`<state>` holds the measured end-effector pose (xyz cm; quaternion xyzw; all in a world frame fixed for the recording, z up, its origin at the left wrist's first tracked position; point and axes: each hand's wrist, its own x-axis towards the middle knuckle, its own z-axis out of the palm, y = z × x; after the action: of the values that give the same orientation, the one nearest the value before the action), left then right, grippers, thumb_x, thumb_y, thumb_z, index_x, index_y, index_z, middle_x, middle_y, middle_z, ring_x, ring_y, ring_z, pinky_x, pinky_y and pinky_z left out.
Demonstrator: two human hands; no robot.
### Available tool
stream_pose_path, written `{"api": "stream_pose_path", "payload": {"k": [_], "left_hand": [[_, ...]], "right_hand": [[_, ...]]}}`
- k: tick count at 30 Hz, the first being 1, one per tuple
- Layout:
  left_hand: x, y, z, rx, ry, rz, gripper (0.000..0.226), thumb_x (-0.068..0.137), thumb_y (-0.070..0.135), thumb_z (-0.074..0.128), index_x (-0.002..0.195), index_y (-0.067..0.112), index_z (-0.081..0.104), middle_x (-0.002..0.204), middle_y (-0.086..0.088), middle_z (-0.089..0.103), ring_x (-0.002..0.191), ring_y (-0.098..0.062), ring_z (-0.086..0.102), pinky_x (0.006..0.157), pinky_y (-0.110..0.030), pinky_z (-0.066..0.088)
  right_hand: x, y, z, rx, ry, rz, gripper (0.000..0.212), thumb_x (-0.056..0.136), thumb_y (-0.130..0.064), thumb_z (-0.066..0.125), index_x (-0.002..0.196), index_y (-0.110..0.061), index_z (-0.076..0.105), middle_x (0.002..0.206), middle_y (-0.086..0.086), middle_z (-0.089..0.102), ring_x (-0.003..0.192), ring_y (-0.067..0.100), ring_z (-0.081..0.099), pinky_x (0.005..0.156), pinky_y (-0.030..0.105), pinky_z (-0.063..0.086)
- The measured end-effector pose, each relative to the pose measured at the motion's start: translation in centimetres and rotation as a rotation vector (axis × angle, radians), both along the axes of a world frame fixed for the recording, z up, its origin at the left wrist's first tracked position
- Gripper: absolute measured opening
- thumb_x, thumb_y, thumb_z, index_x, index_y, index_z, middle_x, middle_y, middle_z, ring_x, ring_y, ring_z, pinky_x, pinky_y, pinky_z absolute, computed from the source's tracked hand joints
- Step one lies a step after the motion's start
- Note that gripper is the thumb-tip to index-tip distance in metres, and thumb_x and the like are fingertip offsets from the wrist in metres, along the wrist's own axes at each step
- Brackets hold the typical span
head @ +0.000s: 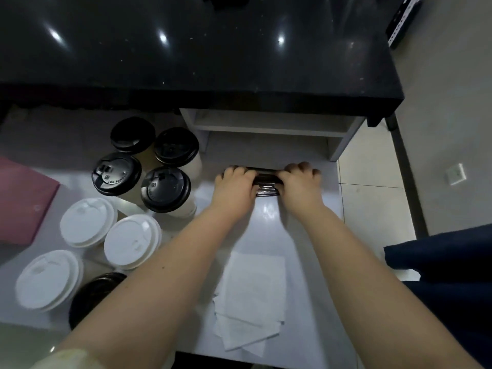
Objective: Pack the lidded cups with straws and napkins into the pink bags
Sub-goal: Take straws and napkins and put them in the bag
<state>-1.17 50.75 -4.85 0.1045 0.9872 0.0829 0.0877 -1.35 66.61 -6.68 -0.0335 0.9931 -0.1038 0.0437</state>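
Both hands reach forward over the white counter. My left hand and my right hand each grip an end of a dark, shiny bundle of wrapped straws lying across the counter. Several black-lidded cups stand in a cluster to the left, and white-lidded cups stand nearer to me. A loose stack of white napkins lies on the counter between my forearms. A pink bag lies flat at the far left.
A white open shelf unit stands just behind the straws, under a raised black glossy countertop. Tiled floor lies to the right of the counter edge. Dark blue fabric shows at the right.
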Motion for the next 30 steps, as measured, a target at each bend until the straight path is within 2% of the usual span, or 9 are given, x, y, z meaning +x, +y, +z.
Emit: {"api": "stream_pose_path", "payload": {"k": [3,10,18,26,30], "left_hand": [[-0.6,-0.4,-0.8,0.015,0.02,0.019,0.035,0.099,0.033,0.047,0.132,0.026,0.054,0.129,-0.003,0.055,0.121,-0.029,0.044,0.098,-0.043,0.035],[-0.8,-1.0,-1.1,0.011,0.068,0.028,0.03,0.097,0.033,0.049,0.126,0.027,0.057,0.124,-0.001,0.059,0.117,-0.028,0.046,0.097,-0.042,0.033],[-1.0,-1.3,0.0,0.005,0.101,0.017,0.031,0.096,0.033,0.05,0.126,0.028,0.057,0.121,0.0,0.06,0.115,-0.027,0.048,0.098,-0.043,0.031],[-0.7,-1.0,2.1,-0.055,0.145,-0.022,0.034,0.096,0.037,0.048,0.128,0.028,0.053,0.124,0.002,0.057,0.119,-0.024,0.044,0.1,-0.042,0.028],[-1.0,-0.7,4.5,-0.052,0.183,-0.048,0.045,0.092,0.05,0.054,0.131,0.028,0.051,0.127,0.002,0.056,0.122,-0.024,0.044,0.106,-0.044,0.027]], "right_hand": [[-0.6,-0.1,-0.3,0.003,0.024,-0.002,0.023,0.09,-0.025,0.056,0.111,-0.023,0.068,0.117,0.004,0.059,0.114,0.033,0.038,0.09,0.041,0.026],[-1.7,-0.4,-0.2,0.004,-0.039,0.016,0.026,0.089,-0.018,0.058,0.115,-0.02,0.062,0.115,0.006,0.057,0.112,0.034,0.04,0.089,0.043,0.027],[-1.3,-0.3,-0.1,-0.008,0.073,0.027,0.018,0.091,-0.02,0.053,0.094,-0.019,0.071,0.097,0.003,0.066,0.099,0.031,0.049,0.082,0.039,0.026],[-0.7,0.4,2.4,0.017,0.11,0.03,0.019,0.081,-0.009,0.057,0.096,-0.02,0.059,0.097,0.005,0.066,0.099,0.03,0.051,0.086,0.04,0.023],[0.2,1.4,4.6,-0.002,0.165,0.076,0.025,0.084,-0.005,0.052,0.107,-0.015,0.052,0.103,0.011,0.063,0.095,0.033,0.057,0.077,0.039,0.027]]}}
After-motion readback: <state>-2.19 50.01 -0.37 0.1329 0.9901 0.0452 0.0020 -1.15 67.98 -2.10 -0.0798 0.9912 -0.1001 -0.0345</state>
